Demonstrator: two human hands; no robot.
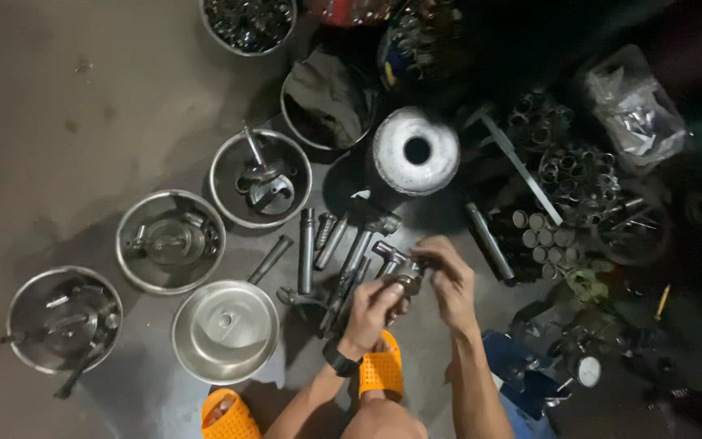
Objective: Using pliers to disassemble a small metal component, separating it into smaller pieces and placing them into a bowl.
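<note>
My left hand (374, 310) and my right hand (447, 278) meet just below the middle of the head view, both gripping one small grey metal part (407, 276). The left hand, with a dark watch on its wrist, holds it from below; the right hand's fingers pinch it from above. Just left of the hands lie several steel shafts and rods (331, 244) on the concrete floor. My orange sandals (381, 367) show under the forearms.
Several steel bowls (171, 241) holding metal parts sit in an arc at the left. A ribbed white round part (415, 151) lies above the hands. Stacked metal tubes (539, 236), rings and a plastic bag (635, 110) crowd the right. A dial gauge (587, 371) rests lower right.
</note>
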